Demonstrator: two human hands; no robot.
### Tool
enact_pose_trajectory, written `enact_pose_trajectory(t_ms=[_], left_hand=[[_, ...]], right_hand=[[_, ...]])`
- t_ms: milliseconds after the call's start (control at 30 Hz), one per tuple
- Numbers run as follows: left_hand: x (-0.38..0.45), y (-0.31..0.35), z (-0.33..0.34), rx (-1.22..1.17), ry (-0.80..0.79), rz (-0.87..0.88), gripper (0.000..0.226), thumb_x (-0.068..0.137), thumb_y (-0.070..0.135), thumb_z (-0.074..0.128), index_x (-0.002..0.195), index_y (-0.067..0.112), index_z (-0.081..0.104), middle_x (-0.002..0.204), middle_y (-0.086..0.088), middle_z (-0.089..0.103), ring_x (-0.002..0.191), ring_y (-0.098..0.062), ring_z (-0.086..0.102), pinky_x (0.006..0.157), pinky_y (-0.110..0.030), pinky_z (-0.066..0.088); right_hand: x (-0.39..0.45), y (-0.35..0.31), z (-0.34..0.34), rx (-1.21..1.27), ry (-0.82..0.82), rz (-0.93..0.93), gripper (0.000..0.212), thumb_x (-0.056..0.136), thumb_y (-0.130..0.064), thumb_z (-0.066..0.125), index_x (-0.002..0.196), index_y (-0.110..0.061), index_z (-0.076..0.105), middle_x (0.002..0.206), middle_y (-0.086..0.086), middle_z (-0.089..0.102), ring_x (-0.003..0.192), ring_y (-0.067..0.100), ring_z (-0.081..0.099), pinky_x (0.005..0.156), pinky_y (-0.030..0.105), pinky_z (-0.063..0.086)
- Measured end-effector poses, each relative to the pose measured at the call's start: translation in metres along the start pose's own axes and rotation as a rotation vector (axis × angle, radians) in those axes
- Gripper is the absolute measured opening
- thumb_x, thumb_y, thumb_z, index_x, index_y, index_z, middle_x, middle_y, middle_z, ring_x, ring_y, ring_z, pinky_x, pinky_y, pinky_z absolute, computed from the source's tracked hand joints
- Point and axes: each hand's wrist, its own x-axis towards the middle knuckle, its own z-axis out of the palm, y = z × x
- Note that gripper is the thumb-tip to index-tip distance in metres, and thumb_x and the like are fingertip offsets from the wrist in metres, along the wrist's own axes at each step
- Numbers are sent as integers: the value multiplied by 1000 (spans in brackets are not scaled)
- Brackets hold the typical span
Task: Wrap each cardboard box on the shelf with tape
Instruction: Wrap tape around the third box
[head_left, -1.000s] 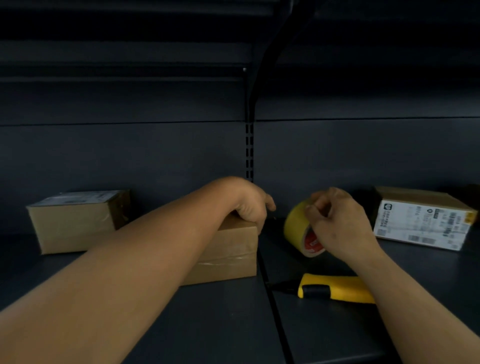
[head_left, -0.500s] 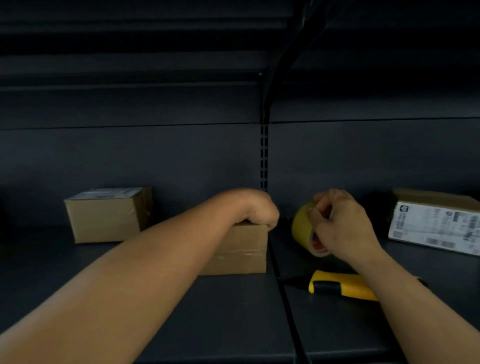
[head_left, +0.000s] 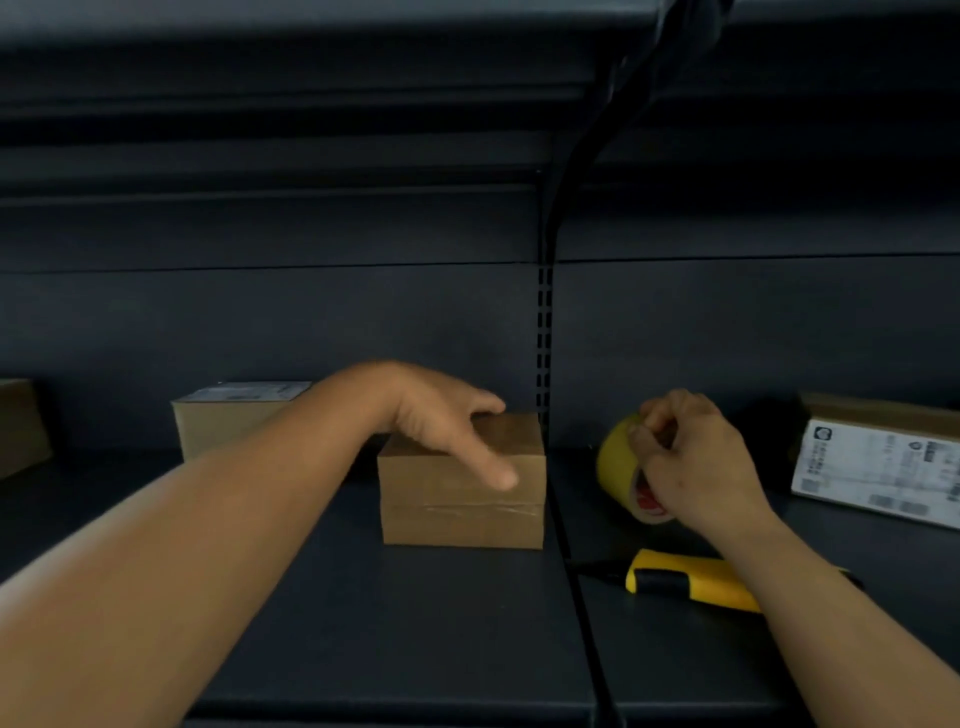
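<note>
While the right hand (head_left: 696, 462) kept pinching the tape roll (head_left: 618, 467), the left hand (head_left: 447, 421) uncurled, fingers now loose over the middle box (head_left: 462, 499), probably about to start taping.

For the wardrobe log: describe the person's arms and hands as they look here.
Both forearms are bare to the frame edge: no sleeves, gloves, watch or rings show. The left hand and right hand carry no visible markings. The dim light hides finer detail.
</note>
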Motion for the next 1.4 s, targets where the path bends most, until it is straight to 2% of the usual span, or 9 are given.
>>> enact_pose_trajectory(t_ms=[167,333,600,700,800,933,1200,1333,1400], left_hand=[[12,-13,9,107,102,-13,115,71,52,76,152,29,-3,159,10,-2,145,-11,5,116,-27,12],[16,-15,6,164,162,38,123,66,47,82,152,31,-4,150,15,8,140,-13,14,116,-31,21],[33,-12,41,387,642,159,121,60,56,79,147,32,-2,138,10,8,128,-18,11,112,-36,8],[33,-12,56,428,656,207,106,71,67,65,146,27,1,138,7,8,127,-18,13,112,-36,8],[34,-15,67,504,703,254,79,85,57,54,144,23,14,140,2,14,128,-18,18,111,-36,15],[47,-15,72,464,815,218,60,91,37,53,141,24,21,140,2,20,127,-18,22,109,-37,19],[75,-3,64,370,901,63,67,88,34,59,142,26,19,136,0,24,123,-20,25,106,-37,19],[68,19,65,254,980,216,58,91,34,53,141,32,24,133,5,23,121,-15,21,103,-30,17],[66,32,68,150,936,338,51,91,32,54,138,32,32,129,7,28,121,-13,23,104,-28,22]], right_hand=[[-1,1,-1,-4,0,-1,13,87,-13,60,76,-10,54,95,2,55,91,19,52,72,25,35],[-1,2,-2,12,8,8,12,87,-14,61,77,-11,54,94,3,55,87,18,52,70,24,33],[-1,3,-3,42,-7,2,18,87,-13,61,73,-16,51,92,0,54,88,17,51,74,23,34],[-2,2,-4,51,-8,0,18,87,-13,62,73,-17,51,92,-1,54,88,16,52,73,24,34],[-2,1,-4,52,-29,2,17,87,-12,62,73,-15,52,90,-3,53,89,17,52,73,25,35],[-2,-2,-5,58,-61,6,18,87,-13,62,73,-15,52,94,-2,53,92,17,52,76,26,36],[-2,2,-9,138,-42,0,16,90,-13,59,85,-28,57,98,-3,53,89,16,54,76,24,38],[0,5,-11,124,-34,2,18,90,-13,57,84,-30,61,95,-9,48,92,12,52,78,17,34],[1,6,-12,82,-9,8,15,89,-14,57,84,-26,63,87,-15,44,92,10,49,78,15,32]])
